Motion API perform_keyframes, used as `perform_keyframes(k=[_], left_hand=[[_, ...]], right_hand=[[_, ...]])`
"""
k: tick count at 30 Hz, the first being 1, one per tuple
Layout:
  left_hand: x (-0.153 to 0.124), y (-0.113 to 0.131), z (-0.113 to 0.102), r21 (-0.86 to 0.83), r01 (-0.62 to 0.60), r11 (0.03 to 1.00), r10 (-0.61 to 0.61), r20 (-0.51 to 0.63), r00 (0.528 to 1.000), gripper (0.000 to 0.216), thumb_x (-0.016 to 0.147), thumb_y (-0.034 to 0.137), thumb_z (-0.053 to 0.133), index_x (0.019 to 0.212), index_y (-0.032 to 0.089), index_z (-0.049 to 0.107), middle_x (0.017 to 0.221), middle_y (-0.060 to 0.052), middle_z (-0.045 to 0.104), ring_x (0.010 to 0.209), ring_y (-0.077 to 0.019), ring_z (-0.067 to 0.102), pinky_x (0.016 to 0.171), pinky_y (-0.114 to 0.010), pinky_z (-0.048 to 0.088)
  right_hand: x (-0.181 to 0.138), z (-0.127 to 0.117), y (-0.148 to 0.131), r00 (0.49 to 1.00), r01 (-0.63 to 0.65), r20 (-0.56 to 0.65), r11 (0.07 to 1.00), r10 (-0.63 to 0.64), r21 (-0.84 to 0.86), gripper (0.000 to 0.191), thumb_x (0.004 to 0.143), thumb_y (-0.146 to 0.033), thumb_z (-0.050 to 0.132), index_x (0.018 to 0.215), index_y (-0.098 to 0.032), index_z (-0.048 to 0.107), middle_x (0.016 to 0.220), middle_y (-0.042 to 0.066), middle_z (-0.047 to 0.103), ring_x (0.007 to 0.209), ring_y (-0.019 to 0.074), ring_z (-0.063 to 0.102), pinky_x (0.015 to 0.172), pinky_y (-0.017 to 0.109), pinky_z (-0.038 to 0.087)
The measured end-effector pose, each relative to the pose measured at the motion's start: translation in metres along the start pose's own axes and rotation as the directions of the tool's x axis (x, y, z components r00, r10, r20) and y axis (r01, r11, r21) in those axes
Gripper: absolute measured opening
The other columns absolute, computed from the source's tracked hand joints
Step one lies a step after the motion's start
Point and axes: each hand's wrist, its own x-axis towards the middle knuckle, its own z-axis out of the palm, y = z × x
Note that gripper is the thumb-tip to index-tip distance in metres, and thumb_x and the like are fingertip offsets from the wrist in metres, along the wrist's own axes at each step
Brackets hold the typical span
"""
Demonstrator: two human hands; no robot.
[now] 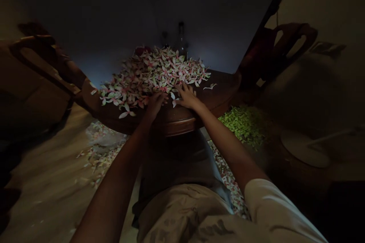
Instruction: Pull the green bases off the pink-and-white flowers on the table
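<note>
Head view of 2 bare hands at a round wooden table. At far left, a wooden chair stands beside the table, and on the pale floor below lies a scatter of pink-and-white blossoms. The left hand rests on the near edge of a blossom heap on the tabletop, its fingers together and partly sunk among the blossoms; whether they clamp any cannot be told. The right hand lies just beside it at the same edge, fingers apart and clamped on nothing visible. A glass bottle stands behind the heap, and a lone blossom lies on the bare wood to the right. Further right are a green heap on the floor, a 2nd chair and a pale round disc.
</note>
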Motion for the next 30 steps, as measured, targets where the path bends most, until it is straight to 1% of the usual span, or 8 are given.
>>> perform_keyframes(k=[4,8,14,18,22,24,27,30], left_hand=[[0.001,-0.002,-0.001,0.004,-0.003,1.0,0.003,0.003,1.0,0.031,0.086,0.045,0.06,0.093,0.016,0.068,0.083,-0.005,0.071,0.062,-0.0126,0.061,0.056,-0.023,0.044],[0.0,-0.003,-0.002,0.002,0.005,1.0,-0.005,0.019,1.0,0.035,0.085,0.048,0.059,0.093,0.016,0.067,0.085,-0.006,0.071,0.063,-0.0124,0.062,0.055,-0.022,0.043],[-0.001,0.0,-0.002,-0.001,0.01,1.0,-0.01,0.026,1.0,0.033,0.084,0.047,0.059,0.092,0.016,0.067,0.084,-0.005,0.07,0.063,-0.012,0.061,0.057,-0.023,0.045],[-0.001,0.001,-0.001,0.002,0.005,1.0,-0.005,0.018,1.0,0.031,0.084,0.045,0.057,0.089,0.016,0.067,0.083,-0.005,0.07,0.063,-0.0117,0.061,0.057,-0.022,0.045],[-0.002,0.003,-0.001,0.015,-0.016,1.0,0.016,0.003,1.0,0.031,0.085,0.044,0.055,0.087,0.016,0.067,0.082,-0.005,0.07,0.063,-0.0109,0.061,0.057,-0.021,0.045],[-0.003,0.004,0.0,0.027,-0.035,0.999,0.035,0.004,0.999,0.031,0.086,0.044,0.055,0.086,0.016,0.067,0.082,-0.005,0.07,0.063,-0.0108,0.061,0.058,-0.021,0.047],[-0.003,0.004,0.0,0.04,-0.051,0.998,0.051,0.011,0.999,0.029,0.086,0.043,0.057,0.085,0.016,0.068,0.081,-0.005,0.07,0.063,-0.0105,0.061,0.057,-0.02,0.046],[-0.002,0.003,0.0,0.031,-0.04,0.999,0.039,0.017,0.999,0.027,0.087,0.041,0.057,0.085,0.016,0.067,0.081,-0.005,0.07,0.061,-0.0097,0.06,0.055,-0.019,0.044]], right_hand=[[0.03,0.001,0.008,0.997,0.032,0.072,0.999,-0.031,-0.014,0.062,0.085,-0.038,0.066,0.142,-0.023,0.048,0.154,0.018,0.032,0.135,0.0473,0.03,0.102,0.07,0.029],[0.029,0.005,0.008,0.981,0.185,0.056,0.982,-0.186,0.03,0.026,0.088,-0.02,0.059,0.112,-0.012,0.066,0.117,0.017,0.062,0.11,0.0268,0.055,0.099,0.042,0.04],[-0.014,-0.003,0.013,0.963,0.269,-0.015,0.958,-0.269,0.102,0.017,0.087,-0.009,0.052,0.092,-0.013,0.068,0.093,0.01,0.065,0.086,0.0166,0.059,0.083,0.027,0.044],[-0.078,-0.027,0.036,0.958,0.259,-0.182,0.94,-0.222,0.222,0.015,0.09,-0.019,0.054,0.091,-0.015,0.068,0.096,0.008,0.068,0.09,0.0175,0.062,0.085,0.028,0.045],[-0.187,-0.012,0.089,0.896,-0.066,-0.376,0.907,0.238,0.415,0.026,0.09,-0.039,0.055,0.101,-0.018,0.068,0.105,0.008,0.069,0.098,0.0208,0.062,0.088,0.033,0.047],[-0.251,0.017,0.114,0.769,-0.417,-0.285,0.787,0.572,0.454,0.035,0.089,-0.047,0.052,0.1,-0.016,0.067,0.104,0.01,0.07,0.094,0.0212,0.063,0.083,0.033,0.049],[-0.334,0.068,0.127,0.697,-0.622,-0.111,0.675,0.708,0.397,0.035,0.085,-0.049,0.058,0.076,-0.016,0.066,0.076,0.008,0.069,0.073,0.0205,0.064,0.071,0.034,0.051],[-0.376,0.103,0.123,0.664,-0.706,0.004,0.624,0.748,0.336,0.037,0.086,-0.048,0.063,0.069,-0.016,0.061,0.06,-0.002,0.06,0.056,0.0121,0.057,0.062,0.029,0.05]])
